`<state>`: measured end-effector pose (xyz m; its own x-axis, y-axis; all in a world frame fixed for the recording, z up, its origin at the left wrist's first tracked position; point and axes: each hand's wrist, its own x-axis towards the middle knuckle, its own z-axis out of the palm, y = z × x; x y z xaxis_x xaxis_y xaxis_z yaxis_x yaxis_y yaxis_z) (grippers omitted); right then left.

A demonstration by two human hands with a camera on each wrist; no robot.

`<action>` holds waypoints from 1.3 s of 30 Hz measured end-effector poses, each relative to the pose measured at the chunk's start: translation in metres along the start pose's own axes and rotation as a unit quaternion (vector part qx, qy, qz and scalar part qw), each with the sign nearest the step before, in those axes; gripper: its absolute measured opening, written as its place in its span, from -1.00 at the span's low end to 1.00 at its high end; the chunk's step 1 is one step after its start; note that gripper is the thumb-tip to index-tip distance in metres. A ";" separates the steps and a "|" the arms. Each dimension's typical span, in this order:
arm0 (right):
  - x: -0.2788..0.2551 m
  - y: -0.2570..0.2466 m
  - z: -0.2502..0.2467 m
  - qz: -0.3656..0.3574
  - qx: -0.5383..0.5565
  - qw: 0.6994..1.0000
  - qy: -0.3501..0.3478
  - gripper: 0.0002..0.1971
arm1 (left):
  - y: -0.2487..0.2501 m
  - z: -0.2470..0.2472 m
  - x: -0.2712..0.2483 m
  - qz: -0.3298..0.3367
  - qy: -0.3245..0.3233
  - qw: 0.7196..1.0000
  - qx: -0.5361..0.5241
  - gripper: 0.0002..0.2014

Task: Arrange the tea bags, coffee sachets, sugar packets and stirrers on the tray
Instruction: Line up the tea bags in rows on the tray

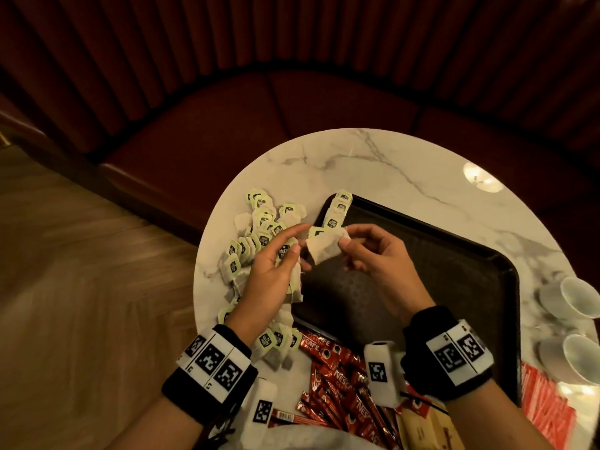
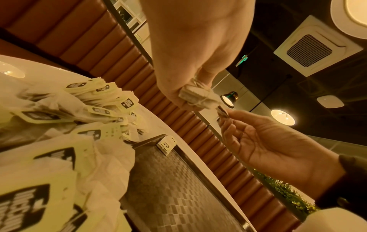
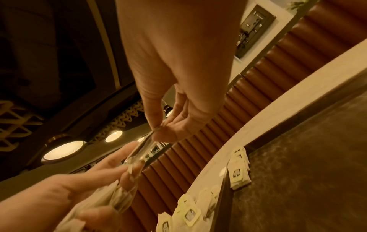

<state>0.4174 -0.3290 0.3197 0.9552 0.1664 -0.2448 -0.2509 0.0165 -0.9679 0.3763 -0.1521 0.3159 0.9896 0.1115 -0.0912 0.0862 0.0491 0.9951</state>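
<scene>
My right hand [image 1: 344,238] pinches one tea bag [image 1: 324,250] by its corner above the left end of the black tray [image 1: 454,287]. My left hand [image 1: 292,253] grips a small stack of tea bags [image 1: 293,280] right beside it. The left wrist view shows that stack [image 2: 195,95] end-on under my left hand [image 2: 198,66]. In the right wrist view the pinched tea bag [image 3: 142,151] hangs from my right hand [image 3: 158,131]. A short row of tea bags [image 1: 337,212] lies in the tray's far left corner. A loose pile of tea bags [image 1: 256,228] covers the table on the left.
Red coffee sachets [image 1: 337,378] lie heaped at the near edge of the round marble table [image 1: 373,157]. Red packets [image 1: 545,414] sit at the near right, with two white cups [image 1: 578,297] beyond them. A dark red booth seat [image 1: 259,125] curves behind the table.
</scene>
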 end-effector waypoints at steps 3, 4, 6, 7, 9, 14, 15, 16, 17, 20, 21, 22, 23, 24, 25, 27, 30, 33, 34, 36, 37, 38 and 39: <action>-0.002 -0.007 -0.001 -0.040 -0.013 0.999 0.018 -0.79 | -0.001 0.000 0.000 0.010 0.011 1.000 0.026 -0.73; -0.003 -0.009 0.000 -0.056 -0.027 0.998 0.020 -0.79 | -0.001 0.000 -0.001 0.015 0.007 0.999 0.030 -0.75; -0.006 -0.014 0.001 -0.084 -0.053 0.995 0.020 -0.80 | 0.000 0.002 -0.002 0.037 -0.010 0.998 0.057 -0.69; -0.007 -0.016 0.002 -0.094 -0.061 0.994 0.019 -0.80 | -0.001 0.002 -0.002 0.050 -0.022 0.995 0.084 -0.63; -0.011 -0.018 0.005 -0.105 -0.071 0.992 0.001 -0.80 | -0.002 0.004 -0.002 0.061 -0.036 0.990 0.123 -0.64; -0.019 -0.023 0.008 -0.093 0.027 0.995 0.009 -0.80 | -0.003 0.007 -0.002 0.026 -0.023 0.998 0.048 -0.88; -0.019 -0.023 0.006 -0.090 0.047 0.994 0.034 -0.82 | -0.002 0.006 -0.002 0.014 -0.016 0.999 0.034 -0.89; -0.018 -0.023 0.003 -0.088 0.054 0.993 0.059 -0.84 | -0.001 0.006 -0.002 0.004 -0.010 1.000 0.020 -0.90; -0.018 -0.021 0.000 -0.085 0.048 0.992 0.077 -0.85 | -0.001 0.006 -0.001 -0.008 -0.004 1.000 0.004 -0.91; -0.017 -0.014 -0.004 -0.061 0.006 0.996 0.067 -0.84 | -0.001 0.006 -0.001 -0.033 -0.005 0.999 -0.035 -0.93; -0.017 -0.011 -0.004 -0.048 -0.008 0.998 0.045 -0.82 | 0.000 0.007 -0.001 -0.037 -0.009 0.998 -0.043 -0.93; -0.017 -0.010 -0.003 -0.036 -0.023 0.999 0.020 -0.80 | 0.001 0.007 -0.001 -0.038 -0.012 0.998 -0.051 -0.93; -0.018 -0.010 -0.002 -0.023 -0.031 0.999 -0.002 -0.77 | 0.002 0.008 -0.002 -0.038 -0.016 0.998 -0.057 -0.91; -0.019 -0.010 -0.001 -0.012 -0.029 0.999 -0.019 -0.76 | 0.003 0.008 -0.002 -0.037 -0.019 0.997 -0.059 -0.90; -0.020 -0.011 0.001 -0.004 -0.016 0.999 -0.031 -0.76 | 0.004 0.009 -0.002 -0.037 -0.020 0.997 -0.057 -0.88; -0.022 -0.012 0.002 0.002 0.022 0.999 -0.039 -0.77 | 0.005 0.008 -0.002 -0.041 -0.018 0.997 -0.057 -0.87; -0.023 -0.013 0.002 -0.017 0.042 0.998 -0.037 -0.76 | 0.005 0.007 -0.003 -0.046 -0.009 0.997 -0.058 -0.83; -0.023 -0.014 0.002 -0.034 0.039 0.998 -0.035 -0.69 | 0.007 0.008 -0.002 -0.045 -0.005 0.998 -0.052 -0.80; -0.023 -0.014 0.002 -0.042 0.032 0.998 -0.033 -0.68 | 0.008 0.008 -0.002 -0.043 -0.007 0.998 -0.049 -0.78; -0.024 -0.013 0.004 -0.059 0.010 0.998 -0.027 -0.66 | 0.008 0.009 -0.003 -0.044 -0.010 0.998 -0.042 -0.77; -0.024 -0.013 0.005 -0.068 -0.001 0.997 -0.023 -0.65 | 0.008 0.010 -0.003 -0.047 -0.011 0.998 -0.041 -0.80; -0.025 -0.013 0.006 -0.074 -0.008 0.997 -0.020 -0.63 | 0.007 0.010 -0.004 -0.051 -0.011 0.998 -0.040 -0.85; -0.025 -0.013 0.007 -0.079 -0.012 0.997 -0.016 -0.62 | 0.007 0.010 -0.004 -0.055 -0.010 0.998 -0.041 -0.90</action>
<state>0.3954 -0.3266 0.3390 0.9769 0.1949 -0.0878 -0.0936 0.0207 -0.9954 0.3743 -0.1620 0.3231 0.9768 0.0804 -0.1986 0.1861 0.1406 0.9724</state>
